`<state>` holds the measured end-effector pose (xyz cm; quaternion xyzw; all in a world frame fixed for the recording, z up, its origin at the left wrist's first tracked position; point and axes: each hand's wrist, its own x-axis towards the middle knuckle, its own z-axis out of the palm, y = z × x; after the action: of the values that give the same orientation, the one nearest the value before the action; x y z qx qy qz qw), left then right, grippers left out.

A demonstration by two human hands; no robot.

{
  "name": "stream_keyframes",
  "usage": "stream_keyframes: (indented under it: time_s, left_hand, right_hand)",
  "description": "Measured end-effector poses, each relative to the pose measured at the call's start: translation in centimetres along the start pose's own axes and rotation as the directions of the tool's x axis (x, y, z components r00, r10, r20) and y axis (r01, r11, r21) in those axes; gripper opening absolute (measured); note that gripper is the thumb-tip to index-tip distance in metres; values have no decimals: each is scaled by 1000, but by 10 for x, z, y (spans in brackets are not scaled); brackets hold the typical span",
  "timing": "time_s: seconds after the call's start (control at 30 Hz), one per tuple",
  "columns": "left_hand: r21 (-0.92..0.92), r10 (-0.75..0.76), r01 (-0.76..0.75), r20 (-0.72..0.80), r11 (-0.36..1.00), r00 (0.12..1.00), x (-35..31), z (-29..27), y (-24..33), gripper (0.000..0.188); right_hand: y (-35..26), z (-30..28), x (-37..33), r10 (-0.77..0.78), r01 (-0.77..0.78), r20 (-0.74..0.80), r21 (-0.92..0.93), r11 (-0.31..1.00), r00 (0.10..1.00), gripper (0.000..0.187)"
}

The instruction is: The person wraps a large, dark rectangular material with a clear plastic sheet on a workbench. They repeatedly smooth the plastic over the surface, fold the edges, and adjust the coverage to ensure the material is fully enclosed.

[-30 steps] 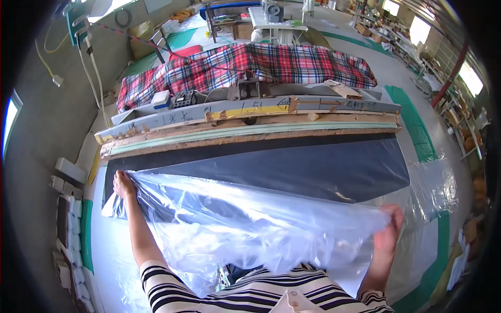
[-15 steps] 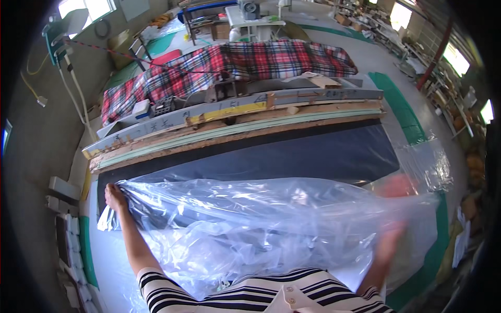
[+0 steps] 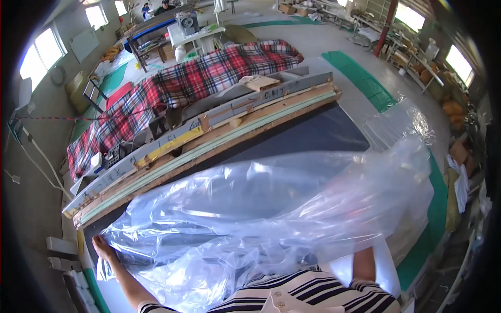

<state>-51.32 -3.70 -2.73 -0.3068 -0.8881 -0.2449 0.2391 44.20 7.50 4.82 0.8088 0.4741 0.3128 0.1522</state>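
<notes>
A large clear plastic sheet point(image 3: 219, 208) billows in folds across the work surface in front of me. My left hand point(image 3: 102, 246) is closed on its left edge, where the film bunches into creases. On the right, my forearm point(image 3: 364, 263) reaches under the lifted film. My right hand point(image 3: 356, 208) shows only as a pinkish blur through the plastic, so its fingers cannot be made out. Beneath the film lies a dark flat sheet point(image 3: 308, 130), bare along its far part.
A long wood-and-metal beam point(image 3: 229, 122) borders the far side of the dark sheet. Behind it lies a red plaid blanket point(image 3: 209, 73). Green floor strips point(image 3: 360, 78) run along the right. Two people point(image 3: 166, 6) are at the far back.
My view has turned right. The plastic has billowed up and spread farther over the dark sheet. My right hand has moved left, under the film; my left hand keeps its hold.
</notes>
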Motion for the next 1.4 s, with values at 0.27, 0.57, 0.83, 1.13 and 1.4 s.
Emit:
stream_keyframes:
  time_s: [0.27, 0.57, 0.83, 1.13, 1.4]
  left_hand:
    - [3, 14, -14, -34, 1000, 999, -1, -54, 0, 16]
    - [-36, -90, 106, 307, 994, 947, -24, -15, -81, 27]
    - [386, -324, 294, 16, 875, 946, -26, -30, -81, 33]
    - [438, -369, 355, -55, 826, 928, -37, -37, -57, 34]
    - [403, -358, 342, -39, 849, 933, -25, -34, -55, 35]
  right_hand:
    - [128, 121, 179, 162, -165, 500, 547, -820, 851, 24]
    - [129, 202, 402, 325, -283, 13, 528, 801, 945, 29]
    - [-155, 48, 235, -220, 471, -418, 748, 467, 881, 35]
    - [-111, -37, 201, -317, 459, -387, 867, 196, 866, 38]
    - [-81, -21, 198, -193, 445, -409, 712, 544, 892, 3]
